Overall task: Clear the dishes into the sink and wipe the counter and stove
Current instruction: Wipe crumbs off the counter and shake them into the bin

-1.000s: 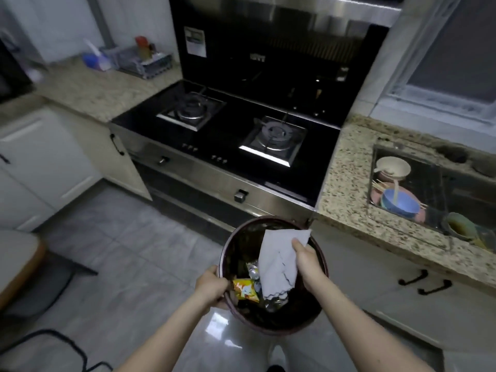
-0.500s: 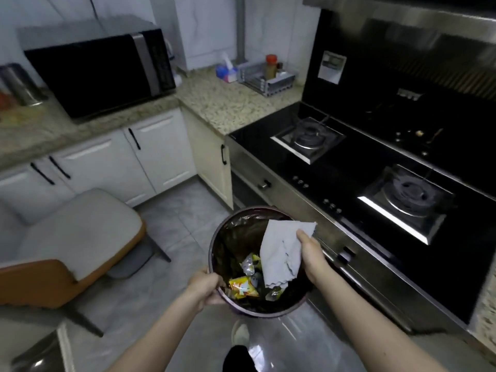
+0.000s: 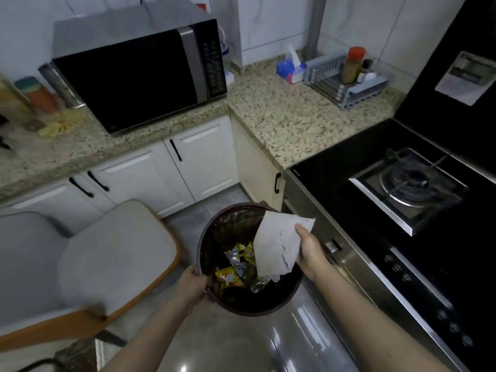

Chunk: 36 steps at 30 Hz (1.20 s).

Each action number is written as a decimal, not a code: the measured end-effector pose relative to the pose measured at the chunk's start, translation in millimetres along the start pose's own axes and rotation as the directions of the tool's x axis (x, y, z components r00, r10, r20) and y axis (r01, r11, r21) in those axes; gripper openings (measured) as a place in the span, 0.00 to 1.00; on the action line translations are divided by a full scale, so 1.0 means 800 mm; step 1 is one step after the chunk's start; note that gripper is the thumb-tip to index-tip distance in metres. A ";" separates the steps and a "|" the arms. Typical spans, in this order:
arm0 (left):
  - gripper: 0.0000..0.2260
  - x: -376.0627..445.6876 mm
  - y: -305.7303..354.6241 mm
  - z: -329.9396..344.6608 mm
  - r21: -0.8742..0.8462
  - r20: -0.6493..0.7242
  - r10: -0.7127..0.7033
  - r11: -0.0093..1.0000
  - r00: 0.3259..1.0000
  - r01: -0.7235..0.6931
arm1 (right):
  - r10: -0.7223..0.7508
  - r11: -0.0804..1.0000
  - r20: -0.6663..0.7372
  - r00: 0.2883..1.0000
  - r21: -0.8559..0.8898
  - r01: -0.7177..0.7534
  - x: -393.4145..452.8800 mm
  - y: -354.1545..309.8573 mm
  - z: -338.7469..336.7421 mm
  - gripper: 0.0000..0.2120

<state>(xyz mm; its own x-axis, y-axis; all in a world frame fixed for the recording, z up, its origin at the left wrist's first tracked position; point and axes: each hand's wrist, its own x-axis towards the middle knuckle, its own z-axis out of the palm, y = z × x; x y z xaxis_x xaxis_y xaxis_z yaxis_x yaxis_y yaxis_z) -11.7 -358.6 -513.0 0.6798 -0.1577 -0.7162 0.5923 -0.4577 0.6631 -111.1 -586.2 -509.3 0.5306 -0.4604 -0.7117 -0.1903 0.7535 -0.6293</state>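
My left hand (image 3: 193, 284) has a closed grip on the near rim of the bin (image 3: 204, 253), held above the floor beside the stove (image 3: 349, 210), while my right hand (image 3: 308, 251) pinches the cloth (image 3: 276, 245) over its wrappers (image 3: 230, 275), bench (image 3: 281, 119) beyond.

The far rim of the bin (image 3: 206, 237) is being hidden by a cloth (image 3: 279, 245), and part of the rubbish inside is being covered by it too. The fingers of the right hand (image 3: 308, 248) are being concealed behind the cloth. The stove (image 3: 349, 200) is being cut off by the right edge, the chair (image 3: 112, 253) by the left. The jars (image 3: 32, 98) beside the microwave (image 3: 139, 73) are being blurred beyond telling.
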 end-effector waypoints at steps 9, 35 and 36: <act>0.17 0.174 0.076 -0.025 -0.033 -0.018 -0.105 0.994 0.994 0.105 | 0.056 0.972 -0.025 0.998 0.232 -0.048 0.129 -0.053 0.105 0.21; 0.23 0.646 0.082 -0.043 0.284 -0.055 -0.214 0.933 0.975 0.220 | 0.187 0.960 -0.188 0.964 0.241 -0.139 0.566 0.054 0.244 0.21; 0.26 0.664 0.070 -0.037 0.283 -0.057 -0.212 0.934 0.976 0.220 | 0.188 0.958 -0.193 0.963 0.250 -0.137 0.582 0.064 0.237 0.22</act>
<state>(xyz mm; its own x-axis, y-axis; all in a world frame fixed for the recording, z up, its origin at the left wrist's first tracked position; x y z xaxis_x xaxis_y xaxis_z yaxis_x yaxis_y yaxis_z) 395.2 -442.0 -849.5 0.5619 -0.0071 -0.8272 0.5800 -0.7096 0.4002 283.1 -673.2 -813.9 0.3153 -0.3922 -0.8642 -0.0485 0.9028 -0.4274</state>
